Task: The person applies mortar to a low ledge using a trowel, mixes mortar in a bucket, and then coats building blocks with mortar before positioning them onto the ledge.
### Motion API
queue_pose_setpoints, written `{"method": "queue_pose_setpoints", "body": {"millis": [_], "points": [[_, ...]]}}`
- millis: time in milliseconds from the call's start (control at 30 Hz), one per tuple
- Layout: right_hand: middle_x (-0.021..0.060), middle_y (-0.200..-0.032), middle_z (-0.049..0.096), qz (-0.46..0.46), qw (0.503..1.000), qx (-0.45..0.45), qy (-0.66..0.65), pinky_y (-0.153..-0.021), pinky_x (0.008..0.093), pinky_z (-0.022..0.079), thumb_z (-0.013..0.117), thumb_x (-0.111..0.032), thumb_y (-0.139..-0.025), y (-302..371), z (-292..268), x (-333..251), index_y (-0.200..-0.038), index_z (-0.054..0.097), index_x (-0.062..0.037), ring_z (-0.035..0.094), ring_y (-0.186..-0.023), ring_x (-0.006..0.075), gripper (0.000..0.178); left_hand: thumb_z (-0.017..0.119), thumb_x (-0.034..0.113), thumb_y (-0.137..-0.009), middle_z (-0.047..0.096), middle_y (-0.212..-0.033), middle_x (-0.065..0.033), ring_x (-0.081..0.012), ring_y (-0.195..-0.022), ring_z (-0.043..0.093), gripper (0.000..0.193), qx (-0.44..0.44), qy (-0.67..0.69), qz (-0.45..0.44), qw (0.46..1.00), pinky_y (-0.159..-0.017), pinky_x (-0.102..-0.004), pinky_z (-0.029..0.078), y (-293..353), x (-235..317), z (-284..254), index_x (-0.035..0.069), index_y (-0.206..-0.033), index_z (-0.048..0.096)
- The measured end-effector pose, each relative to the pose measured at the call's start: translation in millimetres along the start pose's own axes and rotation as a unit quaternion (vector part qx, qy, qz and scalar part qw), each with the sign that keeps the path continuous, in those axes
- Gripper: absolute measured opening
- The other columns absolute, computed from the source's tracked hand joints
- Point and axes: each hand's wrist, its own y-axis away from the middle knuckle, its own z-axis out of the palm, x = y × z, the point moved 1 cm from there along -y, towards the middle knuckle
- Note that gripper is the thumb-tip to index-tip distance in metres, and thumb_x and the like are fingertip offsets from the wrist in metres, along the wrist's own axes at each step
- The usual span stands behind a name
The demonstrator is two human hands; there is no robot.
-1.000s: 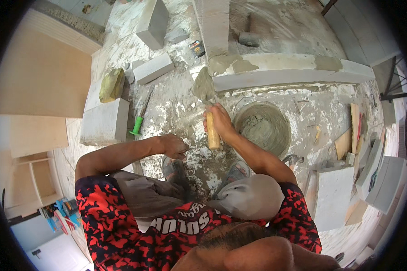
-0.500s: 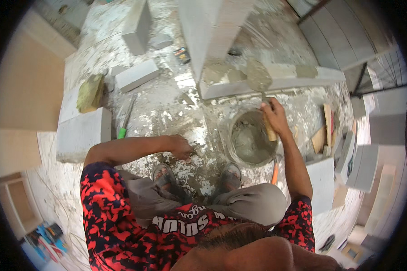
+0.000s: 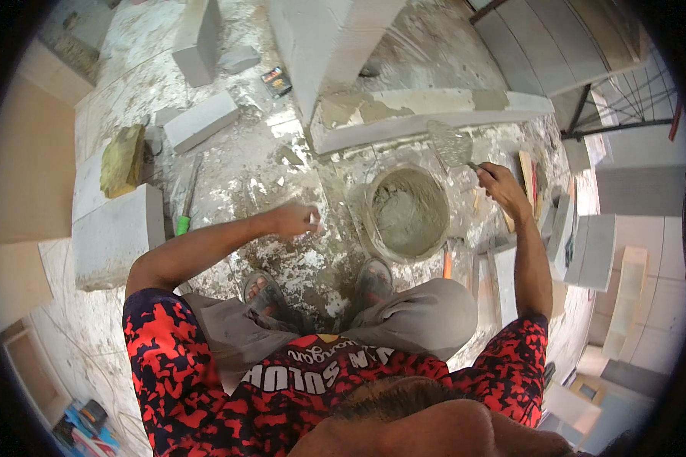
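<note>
Trowel (image 3: 451, 143) hangs just beyond the bucket (image 3: 370, 225) in the head view, the right hand (image 3: 503, 189) closed around its handle, the left hand (image 3: 296, 221) half-open, seemingly empty; tilting the blade could spill wet mortar onto the floor (image 3: 244, 183).

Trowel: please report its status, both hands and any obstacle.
Right hand gripping trowel, blade near low block wall. Left hand over floor, grip unclear. Mortar bucket nearby, orange handle beside it.
</note>
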Motion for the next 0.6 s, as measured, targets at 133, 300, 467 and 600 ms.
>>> {"method": "queue_pose_setpoints", "body": {"millis": [133, 300, 467, 600], "points": [[0.0136, -0.082, 0.060, -0.053, 0.995, 0.029, 0.079, -0.069, 0.0360, 0.047, 0.056, -0.024, -0.080, 66.9, 19.0, 28.4, -0.106, 0.057, 0.0021, 0.058, -0.071, 0.0249, 0.037, 0.055, 0.052, -0.089, 0.045, -0.129, -0.0197, -0.0245, -0.107, 0.052, 0.080, 0.034, 0.278, -0.032, 0.960, -0.086, -0.0393, 0.047, -43.5, 35.0, -17.7, 0.004, -0.144, 0.023], [0.0228, -0.097, 0.061, -0.073, 0.974, -0.034, 0.211, -0.079, 0.0460, 0.048, 0.060, -0.017, -0.075, 95.8, 77.2, 20.8, -0.103, 0.057, -0.0008, 0.061, -0.089, 0.0391, 0.033, 0.051, 0.045, -0.093, 0.051, -0.117, -0.0079, -0.0202, -0.099, 0.050, 0.061, 0.021, 0.450, -0.051, 0.892, -0.086, -0.0346, 0.043, -110.0, 65.1, 16.7, 0.004, -0.135, 0.035], [0.0190, -0.094, 0.059, -0.039, 0.946, -0.088, 0.309, -0.076, 0.0475, 0.050, 0.061, -0.019, -0.078, 81.1, 96.1, 48.5, -0.103, 0.053, -0.0044, 0.061, -0.087, 0.0362, 0.031, 0.042, 0.039, -0.099, 0.053, -0.114, -0.0054, -0.0165, -0.097, 0.050, 0.044, 0.125, 0.457, -0.058, 0.879, -0.083, -0.0348, 0.044, -120.7, 94.3, 21.6, 0.008, -0.130, 0.044], [0.0168, -0.091, 0.056, -0.094, 0.952, -0.039, 0.290, -0.071, 0.0477, 0.051, 0.058, -0.022, -0.081, 69.8, 116.6, 60.4, -0.109, 0.048, -0.0068, 0.062, -0.081, 0.0373, 0.034, 0.042, 0.039, -0.099, 0.057, -0.114, -0.0052, -0.0157, -0.103, 0.053, 0.043, 0.179, 0.511, -0.001, 0.840, -0.088, -0.0347, 0.046, -92.3, 104.3, 18.7, 0.008, -0.129, 0.047]]}}
